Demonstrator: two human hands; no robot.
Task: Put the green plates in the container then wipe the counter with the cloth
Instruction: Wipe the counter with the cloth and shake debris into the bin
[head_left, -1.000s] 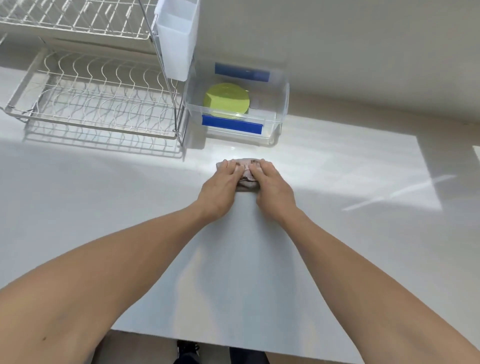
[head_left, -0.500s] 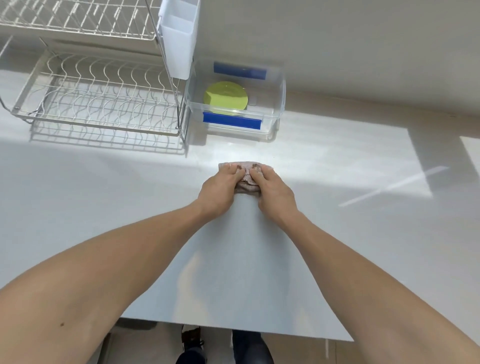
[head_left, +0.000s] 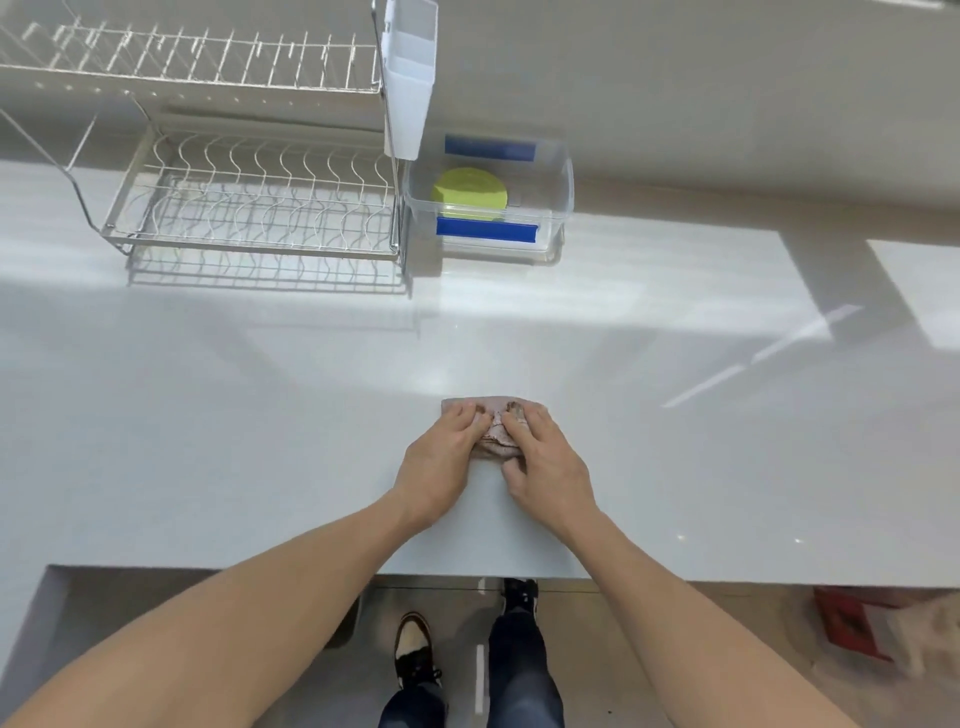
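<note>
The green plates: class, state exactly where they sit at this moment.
In the head view the green plates lie inside the clear plastic container, at the back of the counter, immediately right of the wire dish rack.

kitchen, white counter (head_left: 260, 415), two-tier wire dish rack (head_left: 249, 208), clear plastic container (head_left: 563, 182) beside it

Two-tier wire rack (head_left: 249, 208) stood at back left, both tiers bare. White plastic caddy (head_left: 410, 78) hung on rack's right end, upper tier. Beige wall (head_left: 675, 78) seen behind. Below front edge: grey floor (head_left: 623, 675), red object (head_left: 852, 623) at right, blurred, not identified.
</note>
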